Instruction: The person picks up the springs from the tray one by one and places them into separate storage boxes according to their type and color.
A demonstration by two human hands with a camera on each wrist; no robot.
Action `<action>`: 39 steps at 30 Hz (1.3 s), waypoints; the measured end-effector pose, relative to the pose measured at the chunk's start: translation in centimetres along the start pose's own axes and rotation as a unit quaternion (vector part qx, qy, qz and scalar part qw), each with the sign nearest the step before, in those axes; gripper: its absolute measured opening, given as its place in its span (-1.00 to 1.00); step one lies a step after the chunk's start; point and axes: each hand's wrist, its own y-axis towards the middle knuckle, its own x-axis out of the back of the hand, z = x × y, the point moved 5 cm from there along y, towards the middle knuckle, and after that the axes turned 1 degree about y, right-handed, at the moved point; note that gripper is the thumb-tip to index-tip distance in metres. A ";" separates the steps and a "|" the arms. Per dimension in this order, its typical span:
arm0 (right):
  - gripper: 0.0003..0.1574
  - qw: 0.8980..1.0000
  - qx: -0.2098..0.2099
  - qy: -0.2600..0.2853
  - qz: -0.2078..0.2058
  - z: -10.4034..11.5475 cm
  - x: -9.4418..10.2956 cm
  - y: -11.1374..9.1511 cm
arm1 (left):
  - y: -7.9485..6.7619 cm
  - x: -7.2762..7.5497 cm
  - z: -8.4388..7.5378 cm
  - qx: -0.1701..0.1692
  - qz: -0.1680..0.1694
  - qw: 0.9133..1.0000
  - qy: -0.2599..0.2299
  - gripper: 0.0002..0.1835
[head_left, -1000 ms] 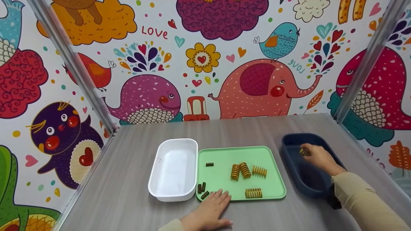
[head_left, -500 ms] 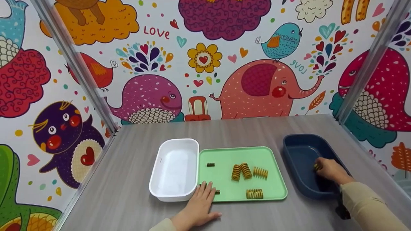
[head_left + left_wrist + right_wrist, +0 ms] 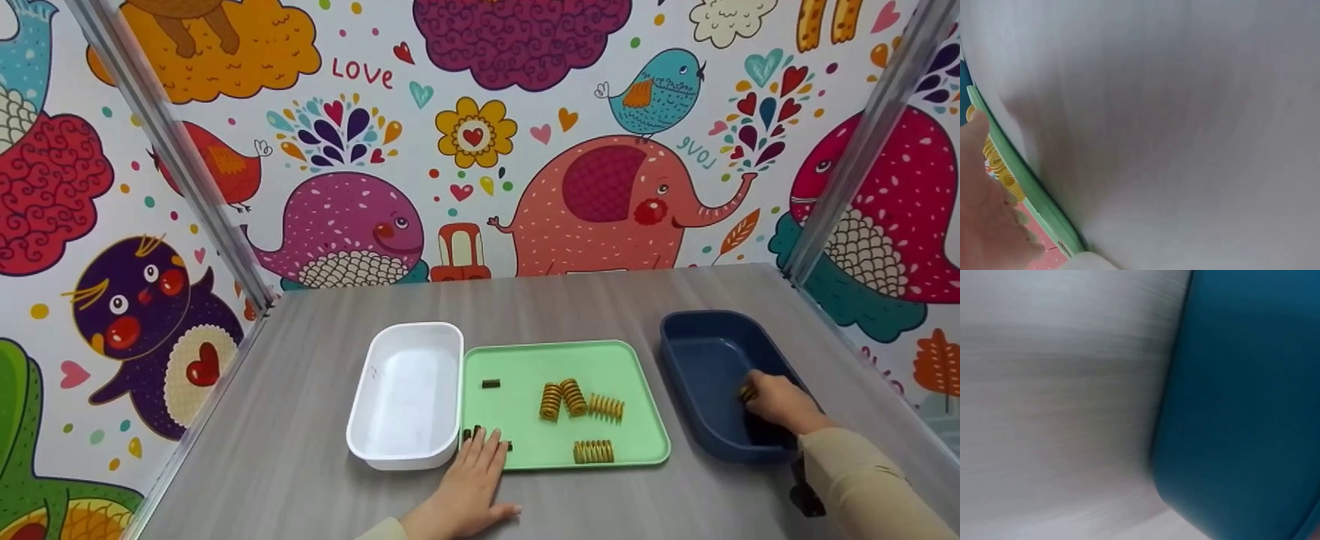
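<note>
My right hand (image 3: 780,403) is inside the dark blue bin (image 3: 701,360), its fingers pinching a gold spring (image 3: 747,393) that is mostly hidden by them. My left hand (image 3: 469,484) lies with straight fingers over the front left corner of the green tray (image 3: 525,360). Beside its fingertips, small dark springs (image 3: 468,434) show partly, others being covered. One more small dark spring (image 3: 490,383) lies farther back on the tray. Several gold coil springs (image 3: 550,402) rest on the tray's right half, one of them (image 3: 593,451) near the front rim.
A white bin (image 3: 405,397) stands against the tray's left side, and the blue bin is a short way off its right side. All sit on a grey wood-grain table (image 3: 307,420). Behind rises a patterned wall (image 3: 465,195) with metal posts (image 3: 862,150) at both corners.
My right hand has moved right and toward me inside the blue bin, still pinching the spring. My left hand has slid left over the dark springs at the tray's corner.
</note>
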 end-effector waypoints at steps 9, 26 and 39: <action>-0.82 1.000 0.003 -0.002 -0.012 0.2 0.2 0.2 | 0.0 -0.4 -0.6 -0.049 -0.026 0.998 0.035 -0.09; -0.63 0.979 0.078 -0.044 -0.185 6.2 2.6 0.4 | -0.1 -0.9 -2.2 -0.174 -0.077 0.973 0.131 -0.13; -0.66 0.939 0.233 -0.061 -0.247 16.0 0.7 -0.9 | 0.1 -1.1 -1.7 -0.149 -0.060 0.984 0.082 -0.10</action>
